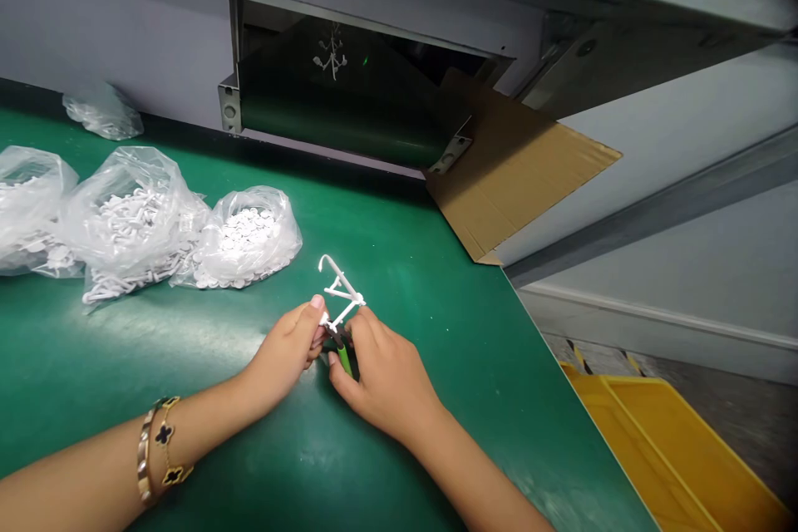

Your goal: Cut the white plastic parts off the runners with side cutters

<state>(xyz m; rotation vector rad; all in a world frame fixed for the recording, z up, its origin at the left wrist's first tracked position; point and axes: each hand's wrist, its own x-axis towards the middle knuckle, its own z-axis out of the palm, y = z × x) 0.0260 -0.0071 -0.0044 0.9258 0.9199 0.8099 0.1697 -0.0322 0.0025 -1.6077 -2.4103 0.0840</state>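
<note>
My left hand [288, 349] pinches the lower end of a white plastic sprue [340, 287], a thin branched runner that sticks up above the green table [436, 307]. My right hand [383, 374] is closed round a small cutter with green handles [342, 357], its jaws at the sprue near my left fingertips. Both hands rest low on the table, touching each other. A bracelet [159, 449] sits on my left wrist.
Clear bags of small white plastic parts [246, 237] [134, 220] [25, 208] lie at the left, another bag [103, 110] farther back. A conveyor opening [349, 108] with a white sprue [330, 54] lies behind. Cardboard [511, 166] leans at its right. A yellow bin [673, 449] stands on the floor.
</note>
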